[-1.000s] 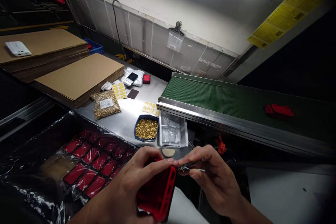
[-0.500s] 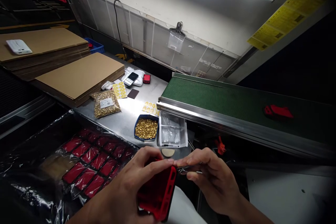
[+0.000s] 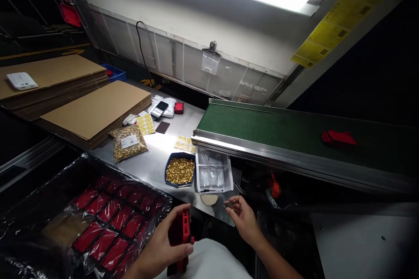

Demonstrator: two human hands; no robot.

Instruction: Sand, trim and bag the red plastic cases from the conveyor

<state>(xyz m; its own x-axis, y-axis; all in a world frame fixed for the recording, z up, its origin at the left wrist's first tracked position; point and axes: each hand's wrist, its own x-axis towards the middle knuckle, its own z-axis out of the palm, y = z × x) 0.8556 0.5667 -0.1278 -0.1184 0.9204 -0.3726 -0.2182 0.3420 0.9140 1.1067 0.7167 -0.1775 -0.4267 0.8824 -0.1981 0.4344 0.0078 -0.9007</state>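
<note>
Low in the head view, my left hand (image 3: 163,244) grips a red and black phone case (image 3: 186,226) by its sides. The case stands on edge, showing its red rim with cutouts; part of its body is hidden by my fingers. My right hand (image 3: 244,220) is apart from it, to the right, pinching a small shiny metal piece (image 3: 230,203) whose kind I cannot make out. Ahead of my hands sit a blue bin of small gold-coloured metal pieces (image 3: 180,171) and a white divided tray (image 3: 231,178) holding clear plastic bags.
A black-lined box holds several red and black cases (image 3: 108,207) at left. Cardboard stacks (image 3: 98,109), a bag of gold pieces (image 3: 130,143) and sticker sheets (image 3: 145,124) lie behind. A green conveyor (image 3: 248,124) crosses at right, carrying a red item (image 3: 338,138).
My hands have drawn apart: the right one has left the case's edge with the metal piece. My left hand has turned the case more edge-on. The view has tilted upward.
</note>
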